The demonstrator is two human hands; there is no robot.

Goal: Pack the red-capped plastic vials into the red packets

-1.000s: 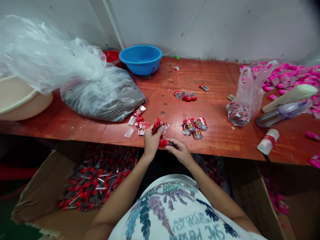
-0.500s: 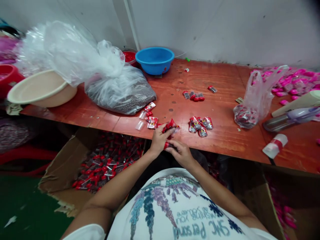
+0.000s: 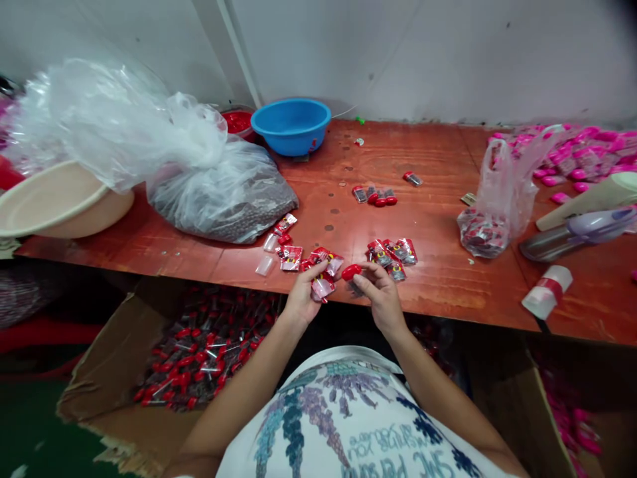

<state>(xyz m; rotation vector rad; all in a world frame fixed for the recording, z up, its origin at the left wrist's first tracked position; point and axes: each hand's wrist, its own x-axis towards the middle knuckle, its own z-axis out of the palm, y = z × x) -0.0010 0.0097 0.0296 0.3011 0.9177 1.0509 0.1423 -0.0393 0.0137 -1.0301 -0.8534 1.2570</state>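
At the table's front edge my left hand [image 3: 301,299] is closed on a small red printed packet [image 3: 323,287] with a clear, pinkish part. Just right of it, my right hand [image 3: 386,303] pinches a small clear container with a red cap [image 3: 351,271], its dark contents partly hidden by my thumb. More red packets lie by my left fingertips, and another packet [image 3: 290,257] rests farther left beside an empty clear tube [image 3: 265,265]. Beyond my right fingers sits a cluster of filled red packets [image 3: 404,251].
A blue basin [image 3: 291,133] and a big plastic bag of dark grains [image 3: 229,199] stand at the back left, near a cream basin [image 3: 60,222]. Several capped containers [image 3: 381,200] lie mid-table. Rightward are a tied bag [image 3: 480,232] and a bottle [image 3: 545,244]. Below is a full cardboard box [image 3: 107,345].
My hands have moved apart. The red-capped container in my right hand has come up and turned its cap into view. The camera view has shifted slightly.
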